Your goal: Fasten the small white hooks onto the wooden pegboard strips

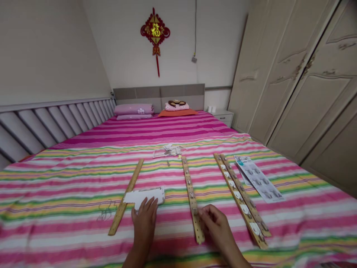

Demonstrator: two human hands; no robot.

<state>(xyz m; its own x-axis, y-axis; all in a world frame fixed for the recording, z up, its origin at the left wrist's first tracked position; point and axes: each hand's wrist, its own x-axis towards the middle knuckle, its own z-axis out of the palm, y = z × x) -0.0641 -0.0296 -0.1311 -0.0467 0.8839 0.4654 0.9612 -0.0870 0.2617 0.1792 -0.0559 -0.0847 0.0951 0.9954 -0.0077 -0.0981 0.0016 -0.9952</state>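
My left hand (145, 219) lies with its fingers spread on a torn white piece (141, 196), which looks like card or paper. That piece overlaps a bare wooden strip (119, 216) with holes along it. My right hand (217, 225) is closed in a pinch at the edge of the middle wooden strip (193, 199); what its fingertips hold is hidden. Small metal fittings (192, 195) sit in a row along this strip, one right beside the fingertips. Further right, two more strips lie side by side, one bearing white oval pieces (241, 201) and the other metal fittings (242, 188).
A printed instruction sheet (262, 180) lies right of the strips. Beyond them is a clear plastic bag (169, 150) with small parts. Thin string (106, 210) is tangled at the left. Everything rests on a striped bed sheet (69, 182); folded bedding (134, 109) is at the headboard.
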